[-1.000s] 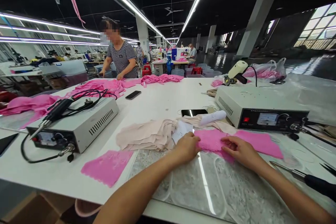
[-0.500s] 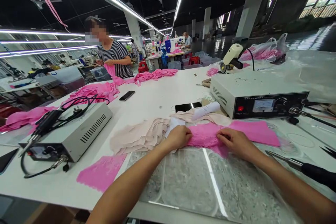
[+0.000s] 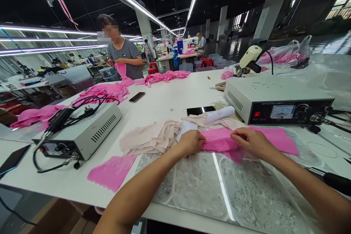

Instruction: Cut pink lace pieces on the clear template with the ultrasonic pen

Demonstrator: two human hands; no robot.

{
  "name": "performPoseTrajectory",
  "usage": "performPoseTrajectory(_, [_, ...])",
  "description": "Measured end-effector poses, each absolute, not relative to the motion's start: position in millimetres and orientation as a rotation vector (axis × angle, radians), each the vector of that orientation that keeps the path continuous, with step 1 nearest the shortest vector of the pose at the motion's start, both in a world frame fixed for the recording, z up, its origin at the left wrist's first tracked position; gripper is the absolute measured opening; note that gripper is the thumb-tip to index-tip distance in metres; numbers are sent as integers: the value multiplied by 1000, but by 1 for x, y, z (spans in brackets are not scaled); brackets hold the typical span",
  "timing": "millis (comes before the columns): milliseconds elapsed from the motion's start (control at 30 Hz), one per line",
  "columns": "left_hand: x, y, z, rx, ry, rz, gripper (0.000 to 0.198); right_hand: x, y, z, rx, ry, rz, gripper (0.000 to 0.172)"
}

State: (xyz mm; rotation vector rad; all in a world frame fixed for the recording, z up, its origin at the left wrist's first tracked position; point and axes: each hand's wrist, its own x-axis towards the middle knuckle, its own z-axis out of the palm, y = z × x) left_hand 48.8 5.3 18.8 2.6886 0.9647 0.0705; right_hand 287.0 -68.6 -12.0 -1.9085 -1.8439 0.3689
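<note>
A pink lace fabric piece [image 3: 218, 139] lies stretched between my hands over a clear sheet [image 3: 200, 186]. My left hand [image 3: 191, 142] pinches its left end. At its right end, the fingers of my right hand [image 3: 251, 140] are closed on the fabric, and a loose corner hangs below them. A stack of pale beige fabric pieces [image 3: 152, 138] sits beside my left hand, with a white paper piece [image 3: 188, 127] at its edge. Behind my right hand lies more flat pink fabric [image 3: 279, 139]. Another pink lace piece [image 3: 111, 171] rests at the lower left.
Grey control boxes stand at left [image 3: 82, 129] and right [image 3: 276, 93]. A black-handled tool [image 3: 337, 182] lies beside my right forearm. Phones [image 3: 137, 97] [image 3: 201, 110] rest on the white table [image 3: 170, 97]. Across it, a person in a striped shirt [image 3: 126, 56] handles pink fabric [image 3: 120, 69].
The view has swung slightly left, so things sit further right in the picture. Both hands keep hold of the pink lace piece, nearly in the same pose.
</note>
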Motion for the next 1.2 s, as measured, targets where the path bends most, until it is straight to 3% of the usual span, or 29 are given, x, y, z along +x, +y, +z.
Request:
performPoseTrajectory(100, [43,1,22,2738,921,144,17,280,-77,0,-1878,-1855,399,33])
performPoseTrajectory(233, [13,-21,23,2809,765,198,21,252,-104,5,-1790,-1940,502,35])
performPoseTrajectory(467, [-69,-76,11,2871,504,99,10,188,-152,-10,-1540,-2223,868,31])
performPoseTrajectory(600, [-84,-87,3,2942,527,213,15,184,-158,-15,-1493,-2396,972,31])
performPoseTrajectory(967, [-71,-80,-4,2955,753,333,20,225,-91,-22,-1740,-1998,411,26])
performPoseTrajectory(1200, [-3,-25,0,2784,892,317,17,229,-54,-29,-1808,-2109,525,25])
